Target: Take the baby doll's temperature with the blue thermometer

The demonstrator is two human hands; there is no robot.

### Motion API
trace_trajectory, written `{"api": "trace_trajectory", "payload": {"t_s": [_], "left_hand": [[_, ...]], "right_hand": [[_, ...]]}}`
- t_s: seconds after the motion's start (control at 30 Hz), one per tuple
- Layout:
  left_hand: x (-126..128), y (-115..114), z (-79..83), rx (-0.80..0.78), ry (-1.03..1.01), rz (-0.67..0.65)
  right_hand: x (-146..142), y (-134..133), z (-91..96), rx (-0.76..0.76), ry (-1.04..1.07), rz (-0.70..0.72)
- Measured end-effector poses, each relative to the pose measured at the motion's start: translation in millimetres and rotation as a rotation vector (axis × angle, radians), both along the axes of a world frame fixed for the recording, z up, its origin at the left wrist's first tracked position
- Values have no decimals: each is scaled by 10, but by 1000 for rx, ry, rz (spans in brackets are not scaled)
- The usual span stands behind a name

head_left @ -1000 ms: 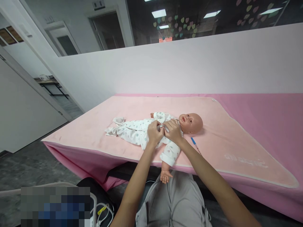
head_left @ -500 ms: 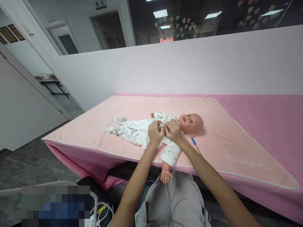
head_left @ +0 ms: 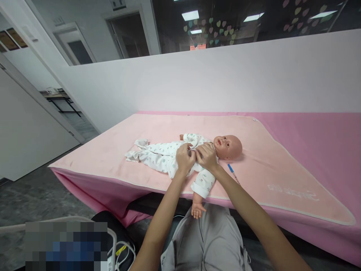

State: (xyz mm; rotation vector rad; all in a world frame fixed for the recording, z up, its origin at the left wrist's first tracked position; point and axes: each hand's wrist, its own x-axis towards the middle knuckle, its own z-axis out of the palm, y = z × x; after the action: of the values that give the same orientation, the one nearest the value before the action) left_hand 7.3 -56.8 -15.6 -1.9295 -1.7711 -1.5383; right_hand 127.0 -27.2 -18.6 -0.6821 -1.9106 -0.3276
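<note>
A baby doll lies on its back on a pale pink blanket, head to the right, dressed in a white printed sleepsuit. My left hand and my right hand meet on the doll's chest, both with fingers closed, pinching the front of the sleepsuit. One doll arm hangs over the near table edge, its bare hand showing. A thin blue-tipped stick lies on the blanket beside the doll's neck.
The blanket covers a long table with a darker pink cloth, set against a white partition wall. At lower left on the floor sit a white-framed thing with cables. My grey-trousered lap is under the table edge.
Both hands stay pinched on the doll's chest; only tiny finger shifts and a slight camera movement show.
</note>
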Motion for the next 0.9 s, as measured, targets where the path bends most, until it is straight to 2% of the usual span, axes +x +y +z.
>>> {"api": "trace_trajectory", "payload": {"t_s": [0.27, 0.47, 0.63, 0.77, 0.9], "left_hand": [[-12, -33, 6, 7, 58, -17], [-33, -31, -3, -24, 146, 75], [-226, -217, -73, -57, 75, 243], [-336, -339, -135, -59, 29, 138], [-329, -353, -129, -58, 23, 135]], "right_hand": [[5, 4, 4, -6, 15, -20], [8, -2, -2, -62, 13, -45], [9, 6, -7, -81, 11, -44], [5, 12, -13, -97, 4, -37], [3, 12, -18, -93, 12, -40]]}}
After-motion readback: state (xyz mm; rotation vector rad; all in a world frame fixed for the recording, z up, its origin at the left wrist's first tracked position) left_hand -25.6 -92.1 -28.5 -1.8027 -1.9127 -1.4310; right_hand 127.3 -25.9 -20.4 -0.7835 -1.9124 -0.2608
